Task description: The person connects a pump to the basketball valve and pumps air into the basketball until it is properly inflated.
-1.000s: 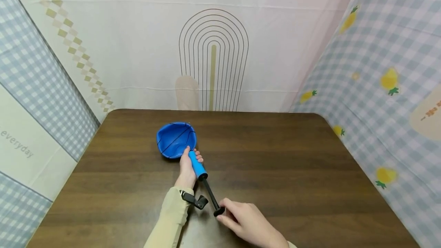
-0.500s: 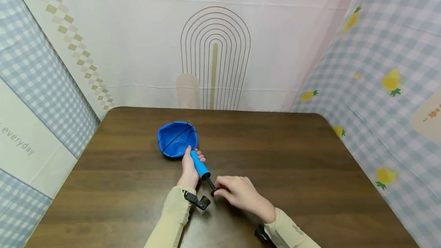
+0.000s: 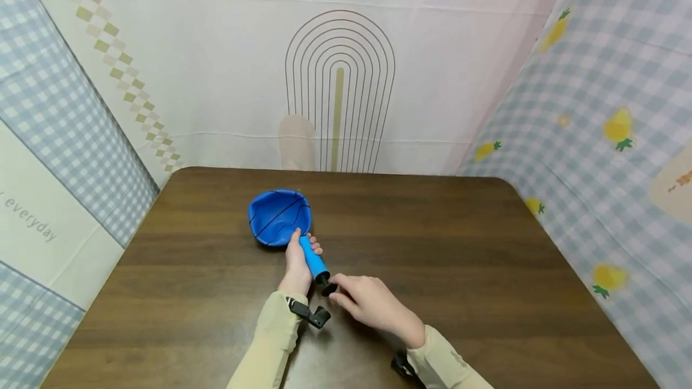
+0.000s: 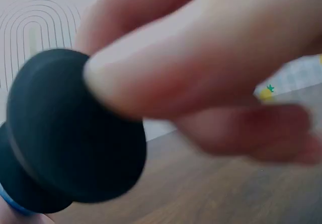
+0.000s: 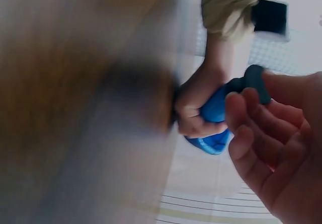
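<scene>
Curled round the blue pump (image 3: 313, 257), the left hand (image 3: 295, 265) grips it, while the right hand (image 3: 373, 302) pinches the black handle (image 3: 328, 289) between thumb and fingers. The pump's long axis slants from the dented blue ball (image 3: 278, 215) toward the near edge and rightward; the handle sits close to its lower end. The ball lies just past the left hand, the nearer one; whether pump and ball join is hidden. It rests on the brown tabletop (image 3: 459, 245), nearer the far left corner than the far right. Patterned cloth (image 3: 232, 77) hangs beyond the far edge.
</scene>
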